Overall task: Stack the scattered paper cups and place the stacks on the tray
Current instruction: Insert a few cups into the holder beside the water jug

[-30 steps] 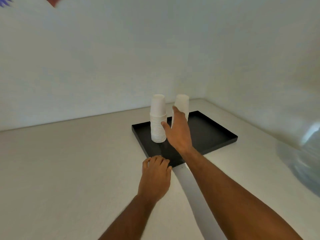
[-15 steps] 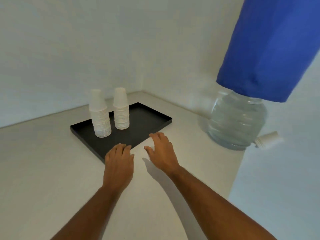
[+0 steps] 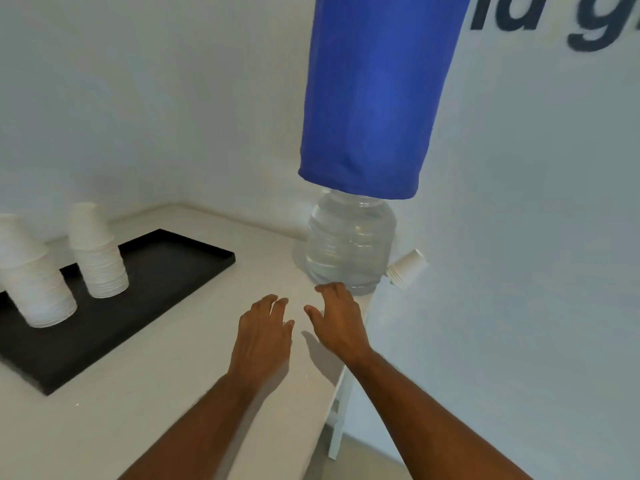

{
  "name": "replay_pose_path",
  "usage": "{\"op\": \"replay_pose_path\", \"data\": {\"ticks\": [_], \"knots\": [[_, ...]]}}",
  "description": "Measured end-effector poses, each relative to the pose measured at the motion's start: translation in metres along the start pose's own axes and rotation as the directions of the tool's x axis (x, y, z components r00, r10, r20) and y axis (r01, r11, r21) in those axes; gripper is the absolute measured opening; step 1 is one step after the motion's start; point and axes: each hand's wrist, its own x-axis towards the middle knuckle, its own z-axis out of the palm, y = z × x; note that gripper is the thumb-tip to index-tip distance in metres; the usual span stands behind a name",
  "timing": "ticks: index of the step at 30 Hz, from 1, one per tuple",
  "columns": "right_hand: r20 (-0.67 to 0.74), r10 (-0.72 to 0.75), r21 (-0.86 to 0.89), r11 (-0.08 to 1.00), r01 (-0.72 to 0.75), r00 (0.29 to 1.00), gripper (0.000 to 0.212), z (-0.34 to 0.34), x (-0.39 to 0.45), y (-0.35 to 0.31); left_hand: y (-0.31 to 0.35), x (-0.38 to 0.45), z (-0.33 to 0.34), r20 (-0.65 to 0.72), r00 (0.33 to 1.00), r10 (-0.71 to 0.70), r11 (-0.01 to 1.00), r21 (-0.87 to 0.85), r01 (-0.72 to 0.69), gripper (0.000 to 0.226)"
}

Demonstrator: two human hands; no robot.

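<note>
White counter: I log two upside-down white cup stacks on black tray; left hand, right hand loosely spread, empty.

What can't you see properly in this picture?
Head view only:
- Left cup stack: cut off by the left edge, blurred.
- Tray: near corner runs past the left edge.
- Water bottle: top hidden under the blue cover.
- Sideways cups: too small to count.

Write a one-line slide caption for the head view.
Two inverted cup stacks stand on the black tray; both empty hands, left and right, hover near the water jug.
</note>
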Motion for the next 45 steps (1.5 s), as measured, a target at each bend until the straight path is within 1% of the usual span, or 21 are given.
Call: {"op": "replay_pose_path", "data": {"ticks": [3,6,8,10,12,15,18,20,23,27,29,31,34,38,41,43,45], "knots": [[-0.090,0.015,0.014,1.000,-0.014,0.996,0.045,-0.023,0.011,0.042,0.040,0.022,0.025,0.034,0.998,0.053,0.997,-0.056,-0.051,0.043],[-0.188,0.074,0.042,0.997,-0.067,0.979,0.039,-0.043,0.023,0.084,0.082,0.043,0.050,0.079,0.993,0.083,0.985,-0.158,-0.070,0.043],[-0.272,0.147,0.071,0.989,-0.133,0.951,0.038,-0.055,0.034,0.109,0.106,0.057,0.067,0.150,0.981,0.126,0.974,-0.204,-0.094,0.047],[-0.344,0.226,0.110,0.974,-0.199,0.911,0.041,-0.068,0.047,0.132,0.129,0.068,0.086,0.238,0.953,0.186,0.961,-0.245,-0.126,0.052],[-0.372,0.301,0.145,0.953,-0.266,0.878,0.046,-0.081,0.061,0.153,0.150,0.077,0.104,0.331,0.920,0.210,0.950,-0.291,-0.113,0.058],[-0.340,0.366,0.191,0.929,-0.317,0.867,0.054,-0.095,0.083,0.179,0.178,0.096,0.128,0.393,0.908,0.145,0.941,-0.339,-0.003,0.062],[-0.270,0.419,0.249,0.900,-0.358,0.867,0.064,-0.099,0.103,0.199,0.200,0.116,0.144,0.401,0.915,0.047,0.898,-0.418,0.137,0.061],[-0.200,0.436,0.307,0.878,-0.367,0.877,0.068,-0.098,0.114,0.209,0.210,0.126,0.152,0.396,0.918,-0.004,0.861,-0.466,0.205,0.059],[-0.101,0.437,0.357,0.854,-0.378,0.894,0.071,-0.093,0.126,0.218,0.219,0.136,0.162,0.399,0.916,-0.045,0.818,-0.511,0.263,0.056],[-0.038,0.390,0.379,0.858,-0.347,0.920,0.069,-0.086,0.131,0.228,0.225,0.140,0.168,0.399,0.915,-0.068,0.771,-0.560,0.302,0.056],[-0.055,0.372,0.401,0.858,-0.321,0.927,0.067,-0.086,0.132,0.231,0.227,0.142,0.170,0.390,0.917,-0.087,0.758,-0.571,0.315,0.057],[-0.111,0.373,0.429,0.854,-0.294,0.921,0.066,-0.087,0.133,0.231,0.229,0.145,0.169,0.367,0.924,-0.109,0.776,-0.549,0.310,0.058],[-0.217,0.408,0.501,0.826,-0.258,0.887,0.070,-0.093,0.132,0.228,0.236,0.149,0.167,0.297,0.949,-0.109,0.796,-0.545,0.262,0.056],[-0.356,0.426,0.603,0.785,-0.143,0.832,0.068,-0.103,0.122,0.223,0.249,0.149,0.159,0.194,0.979,-0.063,0.763,-0.623,0.172,0.051],[-0.432,0.422,0.651,0.758,-0.048,0.797,0.061,-0.106,0.110,0.217,0.246,0.143,0.151,0.071,0.996,-0.062,0.781,-0.618,0.092,0.043],[-0.443,0.425,0.697,0.717,0.005,0.790,0.059,-0.103,0.102,0.207,0.235,0.137,0.143,-0.052,0.996,-0.070,0.789,-0.614,0.024,0.033],[-0.433,0.421,0.731,0.682,0.036,0.797,0.060,-0.095,0.095,0.189,0.219,0.131,0.134,-0.141,0.988,-0.067,0.793,-0.608,-0.033,0.025]]}}
